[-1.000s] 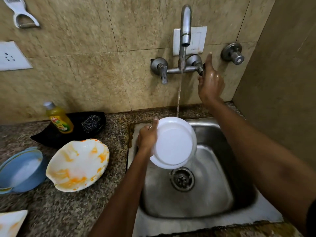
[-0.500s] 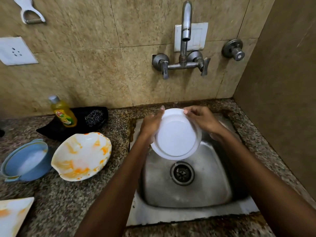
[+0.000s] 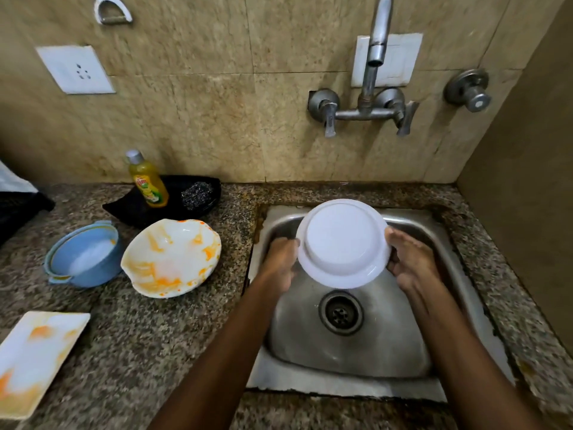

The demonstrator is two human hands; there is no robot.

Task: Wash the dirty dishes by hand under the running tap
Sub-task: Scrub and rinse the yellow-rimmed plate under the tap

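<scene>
You hold the white plate [image 3: 342, 242] over the sink [image 3: 446, 243], underside facing you, tilted toward you above the drain [image 3: 341, 312]. Your left hand [image 3: 279, 263] has its grip clamped on the plate's left rim, and your right hand [image 3: 409, 262] has its grip clamped on the right rim, fingers curled behind the edge. The tap [image 3: 376, 48] stands on the wall above the sink; no water shows at its spout.

On the desk [image 3: 148, 342] left of the sink lies a white bowl [image 3: 172, 257] smeared with orange. Just beside it on the left sits a blue bowl [image 3: 82, 254]. Near the front left corner lies a rectangular plate [image 3: 34, 358], also stained orange. Behind the white bowl a black tray [image 3: 198, 187] carries a yellow soap bottle [image 3: 148, 180] and a steel scrubber [image 3: 197, 193].
</scene>
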